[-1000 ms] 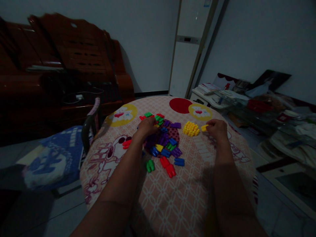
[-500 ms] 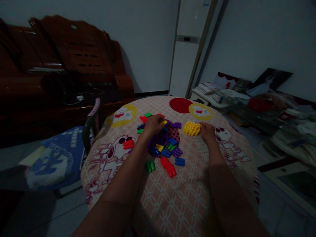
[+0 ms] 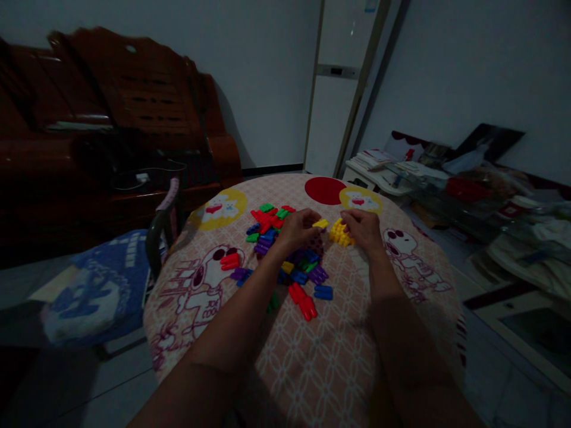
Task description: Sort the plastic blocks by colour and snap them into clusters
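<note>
Between the thumb and fingers of my left hand (image 3: 301, 229) is a small yellow building block (image 3: 320, 224), held above the loose pile. My right hand (image 3: 364, 229) is closed, its bent fingers at the cluster of yellow blocks (image 3: 339, 233), whose right part it hides. The cluster sits on the table just right of the yellow block. Under and around my left hand lie loose red blocks (image 3: 265, 221), purple blocks (image 3: 318, 274), blue blocks (image 3: 323, 292) and green ones. Nearer to me is a joined pair of red blocks (image 3: 303, 301).
A patterned cloth covers the round table (image 3: 307, 362). At the left stands a chair (image 3: 163, 226) with a blue cloth (image 3: 102, 285). A wooden sofa (image 3: 147, 101) is behind it. To the right is a cluttered glass-topped cabinet (image 3: 446, 208).
My left hand has moved right out of the pile, carrying a yellow block. My right hand has shifted left and slightly away from me, over the yellow cluster.
</note>
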`<state>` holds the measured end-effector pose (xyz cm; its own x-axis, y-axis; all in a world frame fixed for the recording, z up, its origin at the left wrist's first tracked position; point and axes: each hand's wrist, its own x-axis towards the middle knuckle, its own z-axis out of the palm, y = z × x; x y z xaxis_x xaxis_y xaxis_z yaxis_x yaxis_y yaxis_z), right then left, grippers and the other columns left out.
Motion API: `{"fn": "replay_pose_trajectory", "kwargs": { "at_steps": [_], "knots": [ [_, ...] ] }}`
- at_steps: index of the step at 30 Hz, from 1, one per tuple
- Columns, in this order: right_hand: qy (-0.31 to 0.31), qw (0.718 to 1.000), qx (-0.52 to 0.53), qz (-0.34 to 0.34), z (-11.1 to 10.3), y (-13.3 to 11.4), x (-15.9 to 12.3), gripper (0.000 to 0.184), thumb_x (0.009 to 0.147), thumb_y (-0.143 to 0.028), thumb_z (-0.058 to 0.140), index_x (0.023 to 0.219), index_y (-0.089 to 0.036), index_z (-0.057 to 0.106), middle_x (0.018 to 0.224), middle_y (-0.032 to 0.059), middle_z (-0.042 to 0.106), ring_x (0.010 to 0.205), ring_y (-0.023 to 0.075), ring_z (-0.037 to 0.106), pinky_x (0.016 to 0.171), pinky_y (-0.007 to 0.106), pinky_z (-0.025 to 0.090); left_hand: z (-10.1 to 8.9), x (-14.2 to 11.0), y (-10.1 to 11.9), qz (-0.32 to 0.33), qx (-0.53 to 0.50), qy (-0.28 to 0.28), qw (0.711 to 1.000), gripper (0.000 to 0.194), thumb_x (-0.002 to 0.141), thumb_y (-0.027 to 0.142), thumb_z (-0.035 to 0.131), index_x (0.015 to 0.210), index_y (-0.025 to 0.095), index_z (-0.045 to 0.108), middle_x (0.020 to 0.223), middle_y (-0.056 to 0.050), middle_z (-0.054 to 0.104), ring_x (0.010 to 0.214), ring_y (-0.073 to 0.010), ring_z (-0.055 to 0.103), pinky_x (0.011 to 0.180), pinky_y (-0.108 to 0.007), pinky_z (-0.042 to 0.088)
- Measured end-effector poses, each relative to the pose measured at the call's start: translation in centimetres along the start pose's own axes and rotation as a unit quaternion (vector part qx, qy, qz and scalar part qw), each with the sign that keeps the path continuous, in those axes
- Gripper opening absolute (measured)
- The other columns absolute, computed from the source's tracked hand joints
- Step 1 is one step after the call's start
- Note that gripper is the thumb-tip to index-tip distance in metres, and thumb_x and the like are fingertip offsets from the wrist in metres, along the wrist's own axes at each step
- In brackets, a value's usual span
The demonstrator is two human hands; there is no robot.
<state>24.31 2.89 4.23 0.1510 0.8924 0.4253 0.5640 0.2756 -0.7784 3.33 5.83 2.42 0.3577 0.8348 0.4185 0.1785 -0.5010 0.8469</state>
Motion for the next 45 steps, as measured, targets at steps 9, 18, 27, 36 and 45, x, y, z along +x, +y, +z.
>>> {"fn": "replay_pose_trajectory", "kwargs": {
  "at_steps": [9,18,27,36,45],
  "knots": [
    [-0.101,0.977,0.16,0.1,3.2,-1.7,-1.0,0.04,0.064,-0.035,0.07,0.095,-0.011,0.075,0.057,0.0006,0.066,0.043,0.0124,0.055,0.043,0.024,0.045,0.9,-0.6,1.0,0.045,0.126,0.013,0.991,0.025,0.075,0.014,0.07,0.1,0.018,0.068,0.095,-0.003,0.075,0.088,-0.0179,0.071,0.079,-0.029,0.057],
    [0.174,0.984,-0.037,-0.008,-0.6,2.5,1.1,0.036,0.072,-0.028,0.058,0.097,-0.015,0.078,0.089,0.0088,0.077,0.079,0.0247,0.072,0.073,0.038,0.059,0.3,-0.4,-0.6,0.029,0.143,0.026,0.989,0.029,0.08,0.016,0.067,0.109,0.017,0.067,0.105,-0.009,0.075,0.095,-0.0212,0.072,0.086,-0.035,0.059],
    [0.069,0.96,-0.269,-0.045,-1.3,5.6,4.9,0.035,0.076,-0.017,0.054,0.101,-0.016,0.08,0.103,0.011,0.078,0.1,0.0276,0.072,0.098,0.04,0.052,-1.3,-0.2,-0.3,0.002,0.141,0.065,0.988,0.025,0.081,0.016,0.063,0.106,0.017,0.069,0.104,-0.007,0.077,0.095,-0.0209,0.073,0.088,-0.035,0.059],
    [-0.086,0.95,-0.301,-0.023,-1.3,6.0,4.6,0.035,0.078,-0.014,0.053,0.099,-0.018,0.081,0.101,0.009,0.079,0.098,0.0238,0.072,0.095,0.034,0.052,-2.6,0.0,-0.5,-0.013,0.143,0.092,0.985,0.026,0.08,0.019,0.062,0.104,0.015,0.07,0.103,-0.009,0.077,0.092,-0.0206,0.073,0.086,-0.034,0.058],
    [-0.025,0.974,-0.214,-0.066,-1.0,3.0,2.4,0.033,0.08,-0.016,0.053,0.1,-0.018,0.079,0.102,0.0091,0.078,0.1,0.0251,0.071,0.097,0.038,0.051,-5.4,-0.1,-0.1,-0.032,0.122,0.169,0.977,0.023,0.075,0.022,0.064,0.096,0.016,0.073,0.095,-0.006,0.077,0.085,-0.0202,0.072,0.082,-0.032,0.057]
  ]
}}
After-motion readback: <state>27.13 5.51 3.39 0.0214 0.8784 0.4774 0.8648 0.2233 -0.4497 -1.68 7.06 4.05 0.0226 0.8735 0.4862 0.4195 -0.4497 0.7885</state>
